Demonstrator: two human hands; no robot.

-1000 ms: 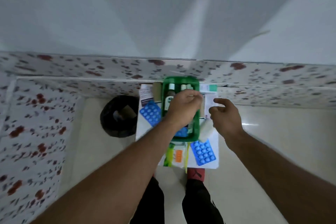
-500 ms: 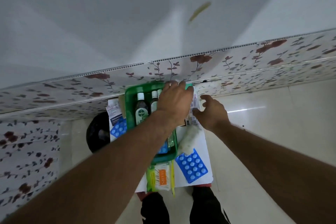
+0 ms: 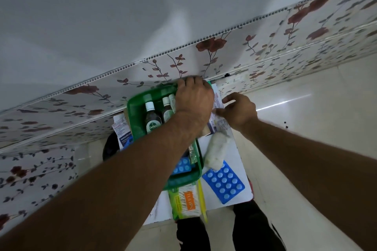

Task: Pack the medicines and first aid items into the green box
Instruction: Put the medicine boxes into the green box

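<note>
With fingers curled at the far rim of the green box (image 3: 134, 108), whatever they grip hidden, the left hand (image 3: 193, 100) should steady it while the right hand (image 3: 240, 111), fingers loosely apart, lifts the leaflet (image 3: 219, 123) just beside it.

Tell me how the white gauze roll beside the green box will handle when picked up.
The gauze roll looks soft and loosely wound, so it will probably squash under the fingers and feel light. Its round shape suggests it may roll if nudged sideways. One end rests on the blue blister pack, so lifting it could shift that pack slightly.
</note>
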